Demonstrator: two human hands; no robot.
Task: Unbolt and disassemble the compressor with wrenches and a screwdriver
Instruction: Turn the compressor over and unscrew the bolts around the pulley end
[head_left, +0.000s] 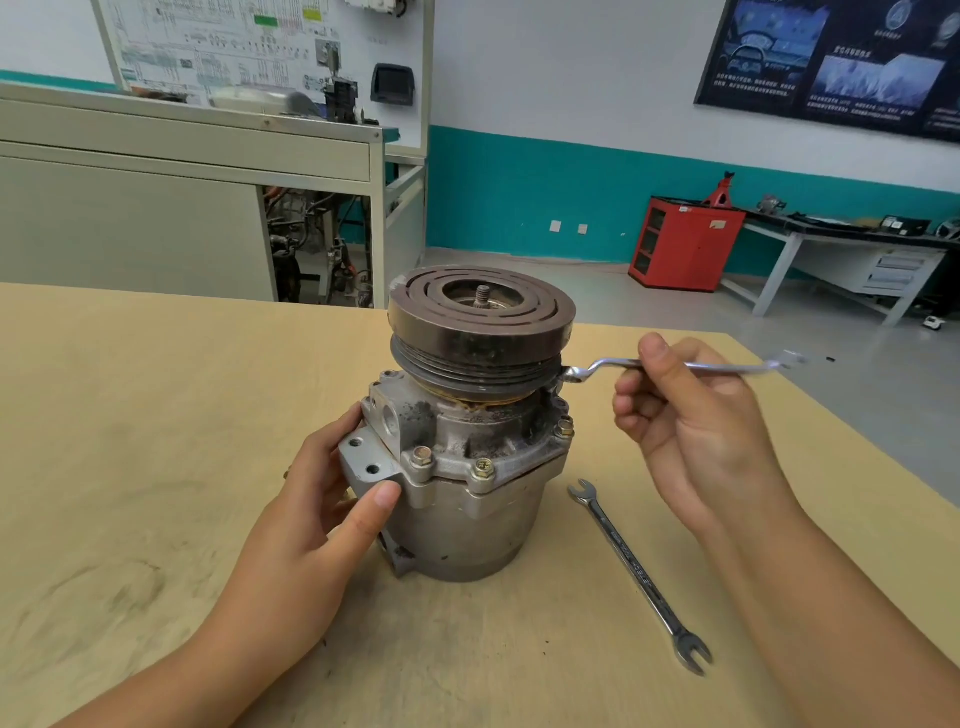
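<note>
A grey metal compressor (467, 499) stands upright on the wooden table (130, 415), its dark grooved pulley (480, 322) on top. Several gold-coloured bolts (483, 467) ring its flange. My left hand (332, 499) grips the compressor's left side, thumb pressed on the mounting bracket. My right hand (685, 415) pinches the shaft of an offset ring wrench (613, 364) held level, its ring end tucked under the pulley at the compressor's right side. An open-ended wrench (636, 571) lies on the table to the right of the compressor.
The table's far edge runs behind the compressor and its right edge slants past my right forearm. Beyond stand a grey training bench (182, 166), a red cabinet (685, 244) and a work table (831, 249) by the wall.
</note>
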